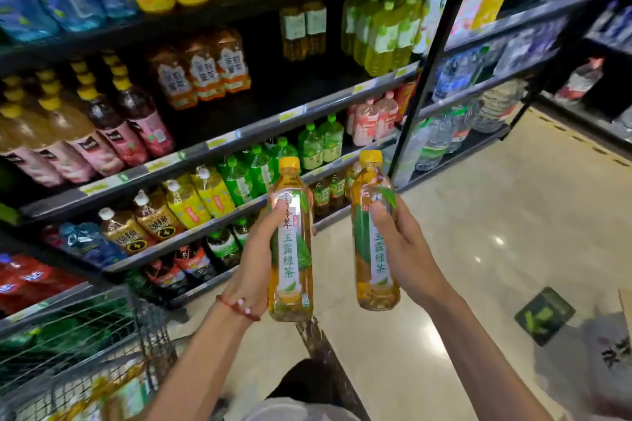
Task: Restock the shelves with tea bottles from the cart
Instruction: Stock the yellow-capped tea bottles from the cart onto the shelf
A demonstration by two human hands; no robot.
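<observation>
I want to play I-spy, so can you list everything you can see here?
tea bottles: 2, amber with yellow caps, held upright in the middle
shelves: several tiers, black with grey edge rails, left and top
shelf bottles: many, blue, orange, yellow, green, pink and brown, in rows on the shelves
cart: 1, grey wire, bottom left, with blurry green and yellow packs inside
floor: cream, shiny, right
sticker: 1, green and black, on the floor at lower right
bracelet: 1, red with white beads, on the left wrist
left hand: grips one tea bottle
right hand: grips the other tea bottle
</observation>
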